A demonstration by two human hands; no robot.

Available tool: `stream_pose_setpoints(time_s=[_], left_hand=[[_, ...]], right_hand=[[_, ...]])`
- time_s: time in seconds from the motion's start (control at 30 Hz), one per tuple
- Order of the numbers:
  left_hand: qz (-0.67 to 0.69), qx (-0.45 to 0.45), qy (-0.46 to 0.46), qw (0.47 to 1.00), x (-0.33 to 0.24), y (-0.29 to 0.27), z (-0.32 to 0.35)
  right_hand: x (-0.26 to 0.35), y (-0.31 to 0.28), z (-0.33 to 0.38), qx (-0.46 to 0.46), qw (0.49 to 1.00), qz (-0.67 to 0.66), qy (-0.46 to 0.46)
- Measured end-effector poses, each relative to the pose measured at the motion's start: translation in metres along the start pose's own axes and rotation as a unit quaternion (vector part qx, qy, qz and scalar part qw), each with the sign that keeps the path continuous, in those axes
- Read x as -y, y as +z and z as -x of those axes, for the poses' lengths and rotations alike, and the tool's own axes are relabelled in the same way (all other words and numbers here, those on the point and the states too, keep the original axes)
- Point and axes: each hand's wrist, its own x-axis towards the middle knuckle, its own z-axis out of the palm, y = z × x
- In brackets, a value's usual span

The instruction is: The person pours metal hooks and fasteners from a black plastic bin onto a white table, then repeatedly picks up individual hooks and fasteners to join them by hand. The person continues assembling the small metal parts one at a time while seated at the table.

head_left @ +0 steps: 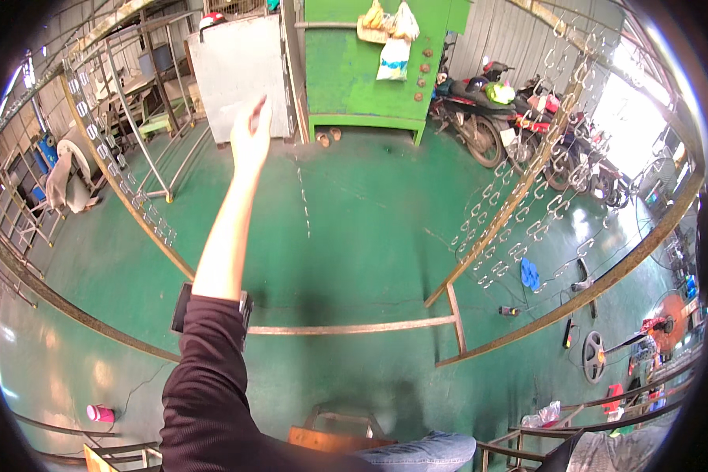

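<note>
Here, in the head view only: left hand [252, 132] raised far forward at the end of a straight arm, open, fingers stretched and close together, seen from its edge, gripping nothing. Right hand not in view, so cannot tell its state.

Directly beyond the fingertips, a grey metal sheet [228, 71] standing upright, apart from the hand and not touched. To the left of the arm, a rusty frame bar with a row of steel links [134, 206], long axis running diagonally from upper left down toward the dark sleeve, near the forearm but apart from it. To the right, well apart, a second link-covered frame [519, 189], leaning the other way. Between both frames, green floor [354, 228] under the arm. Left hand clearly the nearer one to sheet and left bar.
</note>
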Motion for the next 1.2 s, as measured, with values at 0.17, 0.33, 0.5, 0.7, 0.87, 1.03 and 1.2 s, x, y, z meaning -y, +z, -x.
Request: stream_pose_setpoints(time_s=[0.17,0.33,0.5,0.7,0.87,1.03,1.2], left_hand=[[-0.039,0.004,0.037,0.999,-0.069,0.024,-0.120],[-0.146,0.040,-0.080,0.985,-0.088,0.039,-0.178],[-0.120,0.035,-0.083,0.989,-0.075,0.046,-0.198],[-0.112,0.037,-0.068,0.991,-0.060,0.043,-0.213],[-0.124,0.047,-0.073,0.988,-0.060,0.036,-0.210],[-0.093,0.115,-0.111,0.983,-0.054,0.023,-0.184],[-0.062,0.222,-0.230,0.945,-0.038,0.011,-0.142]], right_hand=[[0.009,-0.001,-0.010,0.001,1.000,-0.008,-0.001],[0.015,-0.002,-0.016,0.003,1.000,-0.016,0.000],[0.019,0.001,-0.017,0.005,1.000,-0.025,0.004],[0.019,0.002,-0.016,0.008,1.000,-0.028,0.004],[0.017,0.002,-0.015,0.009,1.000,-0.027,0.005],[0.018,0.004,-0.014,0.010,1.000,-0.028,0.006],[0.018,0.006,-0.013,0.010,0.999,-0.032,0.006]])
